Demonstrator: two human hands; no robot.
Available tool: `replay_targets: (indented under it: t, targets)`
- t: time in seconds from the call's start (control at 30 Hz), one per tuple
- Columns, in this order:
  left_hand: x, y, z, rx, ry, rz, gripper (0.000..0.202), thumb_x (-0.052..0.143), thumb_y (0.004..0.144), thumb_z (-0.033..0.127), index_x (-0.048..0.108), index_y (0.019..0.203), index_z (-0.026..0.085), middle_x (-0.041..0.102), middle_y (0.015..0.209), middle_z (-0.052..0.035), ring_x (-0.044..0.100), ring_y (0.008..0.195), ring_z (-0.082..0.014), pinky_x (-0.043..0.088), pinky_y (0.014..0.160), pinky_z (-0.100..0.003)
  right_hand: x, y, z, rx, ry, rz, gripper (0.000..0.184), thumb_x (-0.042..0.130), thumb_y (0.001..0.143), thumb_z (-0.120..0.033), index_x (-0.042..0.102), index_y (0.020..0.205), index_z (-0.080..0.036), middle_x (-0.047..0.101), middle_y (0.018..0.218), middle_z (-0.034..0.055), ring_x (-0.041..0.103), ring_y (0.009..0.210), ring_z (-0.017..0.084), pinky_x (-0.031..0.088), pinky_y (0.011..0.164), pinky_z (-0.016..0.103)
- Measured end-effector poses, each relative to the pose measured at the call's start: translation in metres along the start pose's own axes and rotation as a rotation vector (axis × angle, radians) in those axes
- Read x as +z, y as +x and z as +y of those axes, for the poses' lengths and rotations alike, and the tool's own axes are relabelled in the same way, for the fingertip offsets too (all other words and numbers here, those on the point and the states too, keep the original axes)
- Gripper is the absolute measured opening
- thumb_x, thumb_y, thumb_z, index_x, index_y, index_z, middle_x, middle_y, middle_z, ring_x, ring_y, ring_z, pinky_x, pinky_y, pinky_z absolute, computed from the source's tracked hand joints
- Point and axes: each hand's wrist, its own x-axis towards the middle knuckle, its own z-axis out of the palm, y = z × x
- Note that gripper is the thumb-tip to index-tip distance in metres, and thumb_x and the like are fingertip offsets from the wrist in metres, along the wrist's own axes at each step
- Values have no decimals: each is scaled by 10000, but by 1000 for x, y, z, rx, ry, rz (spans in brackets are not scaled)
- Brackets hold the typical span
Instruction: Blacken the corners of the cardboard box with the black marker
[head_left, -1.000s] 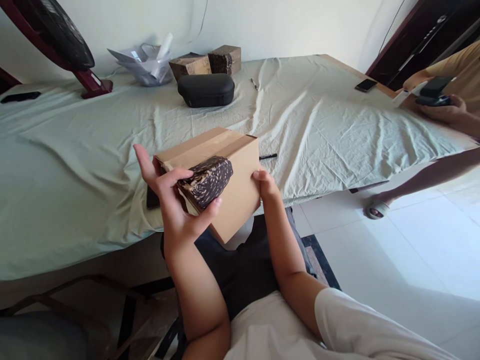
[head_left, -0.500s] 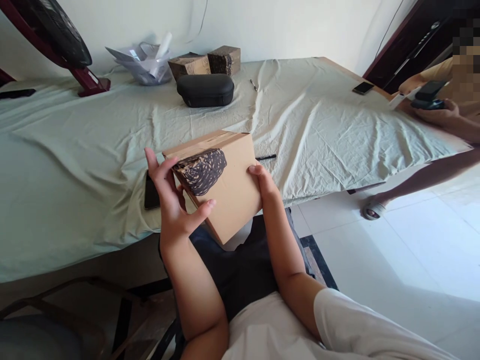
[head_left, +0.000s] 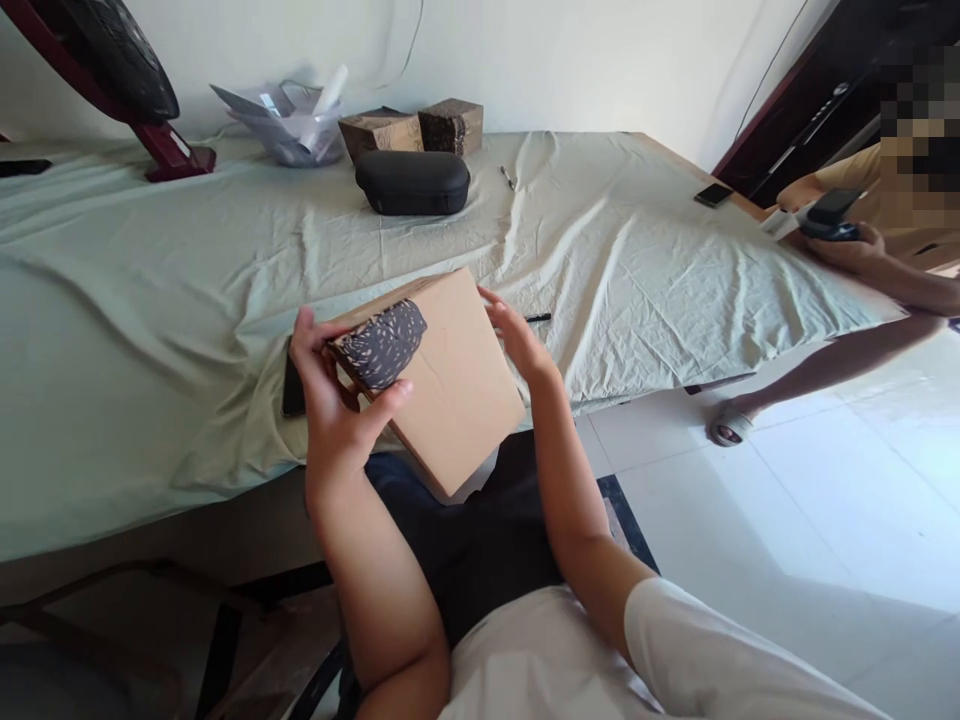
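I hold a brown cardboard box [head_left: 450, 390] over my lap at the near edge of the table [head_left: 150, 300]. Its left end carries a dark patterned wrapping [head_left: 379, 345]. My left hand [head_left: 330, 400] grips that left end, thumb under the patterned part and fingers behind it. My right hand [head_left: 517, 340] rests against the box's right upper edge with fingers curved. The box tilts with its broad plain face toward me.
A dark phone [head_left: 292, 385] lies on the pale green sheet behind my left hand, a black pen [head_left: 538, 318] past my right. Farther back are a black case [head_left: 412, 181], two patterned boxes [head_left: 411, 128], a plastic bag [head_left: 289, 125] and a fan base [head_left: 176, 160]. Another person at right holds a device [head_left: 829, 213].
The box has rotated away from me, so its taped top now faces back and the plain face shows. My right hand slid from the right side up to the upper edge.
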Motion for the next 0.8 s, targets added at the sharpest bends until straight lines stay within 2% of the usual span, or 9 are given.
replay_targets:
  t: [0.03,0.1,0.17,0.23,0.37,0.5,0.63,0.7,0.8]
  targets:
    - [-1,0,-1,5,-19,12,903,956,783,438,440,1517,336,333,1725,-95,476,1538,-356,527,1235,-505,-8,11,8,18,-98,83,756,503,1015,-555,482,1678,-192,587,1629,188,472,1562,389,294,1346,645]
    - [-5,1,-3,25,-57,34,938,969,764,454,435,1528,354,354,1712,-91,487,1528,-350,529,1235,-499,-24,31,25,101,-708,215,640,573,980,-370,594,1587,-167,547,1646,234,359,1594,462,170,1324,750]
    - [-11,2,-7,41,-70,48,985,976,749,474,421,1556,366,347,1716,-84,475,1545,-346,511,1260,-485,-38,45,39,131,-1046,147,479,545,1015,-281,694,1458,-174,576,1594,246,421,1518,473,218,1276,752]
    - [-15,3,-11,40,-67,59,1027,972,744,485,398,1587,362,317,1740,-86,460,1565,-338,468,1304,-476,-48,50,48,80,-1213,61,424,469,1070,-249,701,1412,-150,613,1536,258,484,1450,451,303,1237,669]
    - [-14,6,-14,9,-78,98,1057,960,733,417,374,1610,343,357,1729,-99,470,1562,-319,425,1337,-458,-57,46,50,53,-1270,-5,440,344,1138,-263,617,1448,-112,708,1421,251,665,1183,373,476,1004,468]
    - [-4,7,-15,14,-22,163,1035,909,692,361,398,1592,338,368,1716,-107,568,1465,-310,512,1245,-469,-57,42,43,112,-1295,-22,434,339,1173,-376,612,1465,-208,791,1317,168,728,1031,328,477,821,383]
    - [3,4,-10,52,79,155,1052,796,669,328,357,1625,322,333,1750,-133,603,1436,-302,545,1188,-476,-50,49,33,177,-1313,-34,474,404,1161,-439,631,1512,-215,810,1237,191,751,1017,342,481,791,378]
    - [4,1,-5,41,120,149,1044,774,691,319,338,1639,301,299,1773,-154,590,1466,-306,554,1173,-463,-47,47,25,216,-1325,-42,589,505,1131,-440,508,1663,-187,803,1248,223,752,1046,353,495,809,385]
    - [7,-2,2,34,154,146,1038,781,716,329,327,1648,281,293,1785,-171,537,1541,-322,562,1158,-438,-50,31,12,280,-1337,-69,868,551,1044,-155,171,1824,-184,804,1227,221,747,1001,308,510,825,377]
